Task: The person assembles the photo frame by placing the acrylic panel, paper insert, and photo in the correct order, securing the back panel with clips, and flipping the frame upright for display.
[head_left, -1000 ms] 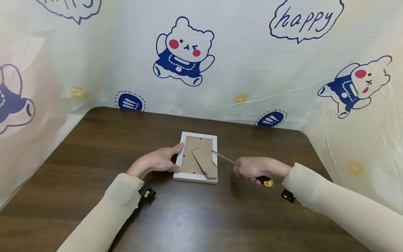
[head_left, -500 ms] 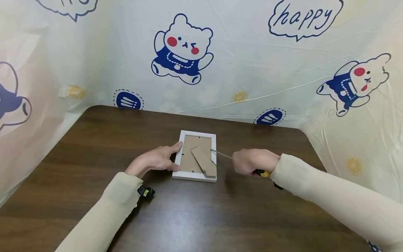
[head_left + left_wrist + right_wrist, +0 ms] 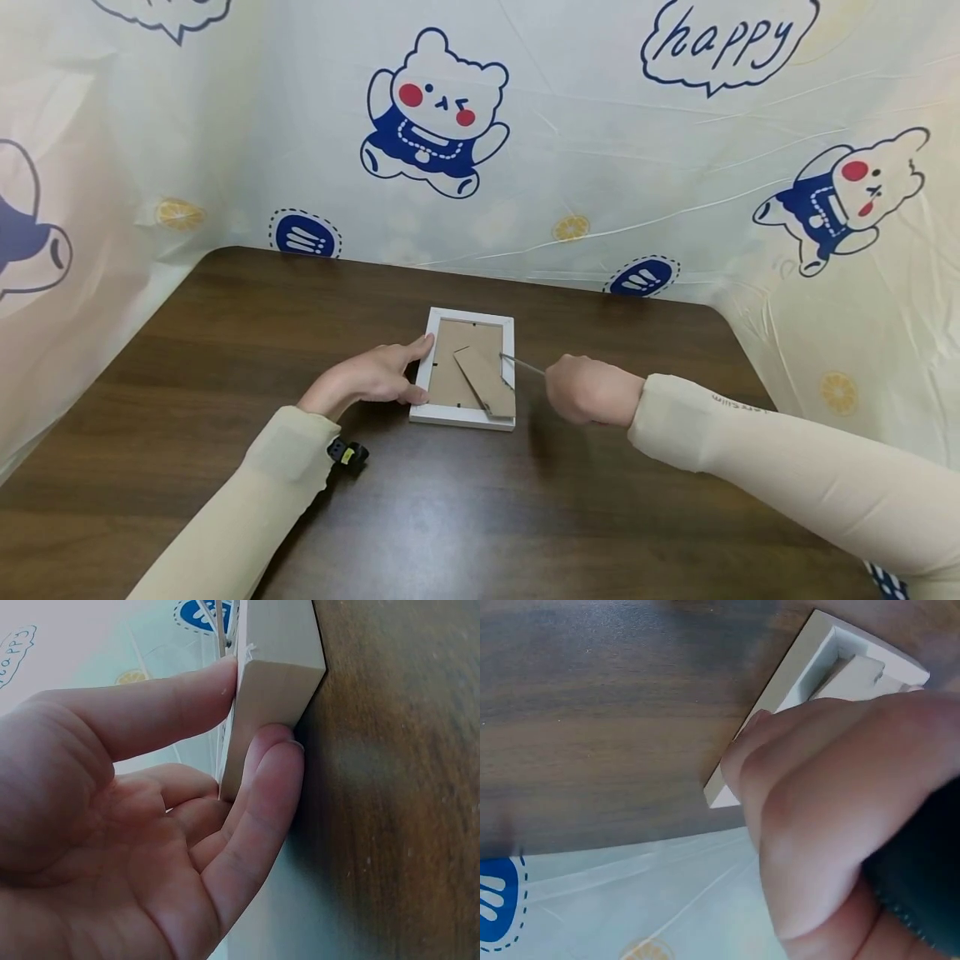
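Observation:
A white picture frame [image 3: 461, 417] lies back side up on the table, its brown backing board [image 3: 480, 335] and a slanted easel stand [image 3: 487, 385] showing. My left hand [image 3: 371, 375] holds the frame's left edge; in the left wrist view the thumb lies on one face and the fingers meet the side. My right hand [image 3: 592, 390] is curled round a screwdriver, whose thin metal shaft [image 3: 527, 364] points left. Its tip meets the inner right edge of the frame, by the backing board. The screwdriver's handle is hidden inside the fist.
The dark wooden table [image 3: 450, 517] runs from my arms back to a pale printed curtain [image 3: 555, 125] with bears on it, which hangs along the back and both sides. A small black device [image 3: 348, 455] is strapped to the left wrist.
My right hand has moved a little left and turned over, so the black and yellow handle seen before is covered. The left hand still holds the frame, which has hardly moved.

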`<state>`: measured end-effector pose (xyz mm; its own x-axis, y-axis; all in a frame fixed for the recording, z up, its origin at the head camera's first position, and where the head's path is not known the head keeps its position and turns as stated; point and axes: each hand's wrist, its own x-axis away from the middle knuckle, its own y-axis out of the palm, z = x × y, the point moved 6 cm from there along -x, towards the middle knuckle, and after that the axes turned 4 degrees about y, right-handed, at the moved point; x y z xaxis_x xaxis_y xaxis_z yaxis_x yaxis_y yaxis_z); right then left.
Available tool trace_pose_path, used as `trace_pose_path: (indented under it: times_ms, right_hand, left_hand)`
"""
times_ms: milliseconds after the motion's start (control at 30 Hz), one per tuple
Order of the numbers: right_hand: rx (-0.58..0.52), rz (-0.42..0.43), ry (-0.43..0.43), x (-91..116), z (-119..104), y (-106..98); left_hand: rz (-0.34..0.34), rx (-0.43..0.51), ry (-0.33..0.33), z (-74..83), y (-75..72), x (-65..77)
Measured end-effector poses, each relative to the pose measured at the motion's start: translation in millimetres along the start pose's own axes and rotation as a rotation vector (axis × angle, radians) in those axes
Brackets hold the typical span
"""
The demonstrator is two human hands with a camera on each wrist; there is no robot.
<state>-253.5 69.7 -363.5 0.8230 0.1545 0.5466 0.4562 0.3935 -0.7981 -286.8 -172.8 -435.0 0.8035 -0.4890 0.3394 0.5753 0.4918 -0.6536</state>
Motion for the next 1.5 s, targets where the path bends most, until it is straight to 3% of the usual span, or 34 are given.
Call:
trace_pose_path:
  times_ms: [167, 300, 433, 700, 1100, 1400, 1500]
  right_hand:
    - [-0.026, 0.135, -0.001, 9.5, -3.7, -1.9]
    - [-0.067, 0.249, 0.054, 16.3, -6.0, -2.9]
    - [-0.025, 0.341, 0.099, 19.5, -10.2, -1.7]
    - [0.086, 0.45, 0.118, 20.6, -16.0, 0.7]
    - [0.234, 0.52, 0.168, 22.1, -26.2, 3.0]
    - [0.39, 0.421, 0.177, 14.6, -28.6, 2.5]
    - [0.372, 0.403, 0.157, 14.7, -26.2, 0.8]
  left_hand:
    - [-0.002, -0.015, 0.011, 1.1, -0.7, 0.3]
    - [-0.003, -0.032, 0.014, 1.2, -1.4, -0.2]
    - [-0.002, -0.028, 0.004, 0.8, -2.1, -1.4]
    - [0.001, 0.002, 0.004, 0.9, -1.9, -2.5]
    - [-0.003, -0.002, 0.005, -0.8, -0.8, -1.5]
    - [-0.003, 0.0, 0.007, 0.8, -0.5, -2.0]
    - [-0.006, -0.019, 0.016, 1.8, -0.5, -0.9]
